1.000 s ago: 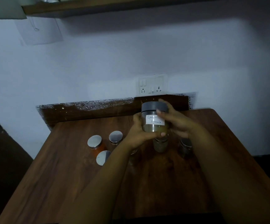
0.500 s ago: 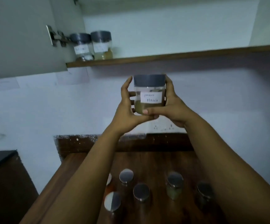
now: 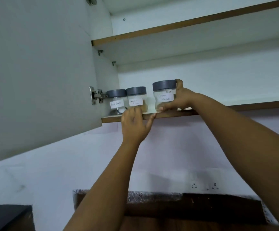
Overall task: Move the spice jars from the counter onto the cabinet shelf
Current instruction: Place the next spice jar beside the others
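On the cabinet shelf (image 3: 218,108) edge, the masala jar (image 3: 164,95) is held upright by the right hand (image 3: 179,100).
It is gripped from its right; 2 shelved jars (image 3: 127,101) stand just left, and the left hand (image 3: 134,124), fingers relaxed, holds nothing below them.

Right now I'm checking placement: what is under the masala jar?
The masala jar sits at the shelf front edge, gripped by the right hand. Its thumb covers the jar's base, so full contact can't be seen.
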Motion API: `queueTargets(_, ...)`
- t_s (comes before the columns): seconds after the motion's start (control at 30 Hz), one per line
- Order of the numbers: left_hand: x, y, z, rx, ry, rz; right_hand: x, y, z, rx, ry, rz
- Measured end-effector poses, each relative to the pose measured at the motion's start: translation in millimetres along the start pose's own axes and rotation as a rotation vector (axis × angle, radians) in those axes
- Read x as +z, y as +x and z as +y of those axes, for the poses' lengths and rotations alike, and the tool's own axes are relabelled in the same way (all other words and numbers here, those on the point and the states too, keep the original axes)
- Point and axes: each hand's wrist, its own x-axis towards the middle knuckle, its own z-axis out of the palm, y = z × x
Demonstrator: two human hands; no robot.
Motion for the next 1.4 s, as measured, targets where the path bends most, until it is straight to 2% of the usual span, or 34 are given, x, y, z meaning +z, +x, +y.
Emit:
queueTargets(0.1, 17.8, -8.2, -20.3, 0.069, 0.053, 0.008, 7.4, 21.7, 2.1, 0.056, 0.036, 0.004)
queueTargets(0.27, 30.0, -9.2, -21.5, 0.074, 0.014, 0.096, 31.4, 45.3, 3.6, 0.053, 0.007, 0.024)
queueTargets(0.5, 39.6, -8.6, -24.3, 0.061, 0.003, 0.134, 37.6, 54.9, 4.9, 0.074, -0.006, -0.009)
queueTargets(0.7, 38.1, -8.8, -23.3, 0.047, -0.024, 0.112, 38.7, 49.4, 0.2, 0.098, -0.038, -0.018)
queueTargets(1.0, 32.3, -9.5, -23.0, 0.031, -0.029, 0.054, 41.6, 30.3, -10.3, 0.250, -0.197, -0.021)
queueTargets(1.1, 29.9, -9.5, -22.1, 0.028, -0.040, 0.043, 46.1, 9.4, -10.3, 0.208, -0.416, -0.023)
queueTargets(1.2, 24.0, -11.0, -19.0, 0.013, -0.057, 0.030, 47.6, -10.9, -3.1, 0.165, -0.596, 0.081)
queueTargets(1.3, 14.2, -11.4, -12.5, -0.017, -0.073, 0.005, 48.7, -32.0, 7.8, 0.074, -0.645, 0.142)
queueTargets(1.4, 0.1, -6.8, -12.7, -0.020, -0.084, -0.087, 59.7, -61.6, 23.4, -0.074, -0.586, 0.278)
